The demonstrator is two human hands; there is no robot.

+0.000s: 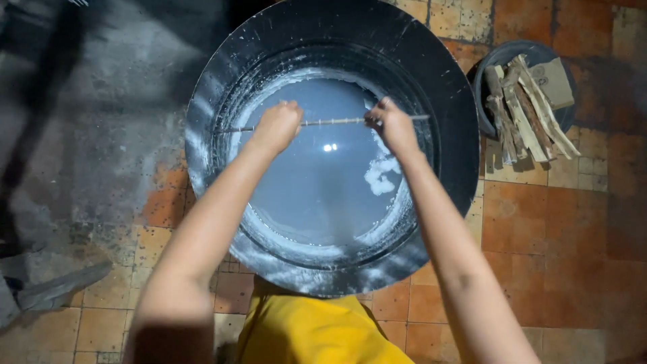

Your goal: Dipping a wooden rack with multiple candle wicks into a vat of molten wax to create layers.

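Both hands, left hand [278,126] and right hand [393,126], are closed around a thin wooden stick [331,122] held level over a wide round black metal pan [453,145]. The pan holds smooth milky-grey liquid [323,182] and stands on the worn tile floor [539,222], beside a dark bowl [490,62] of rough split firewood [526,111].

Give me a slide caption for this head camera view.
Both hands, left and right, hold a thin stick over a dark basin of pale liquid.

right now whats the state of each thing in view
left hand: closed on the thin pale stick
right hand: closed on the same stick
thin pale stick: held level across the basin
large round dark metal basin: filled with pale cloudy liquid, white foam at the edge
small dark round tub: full of split wood pieces
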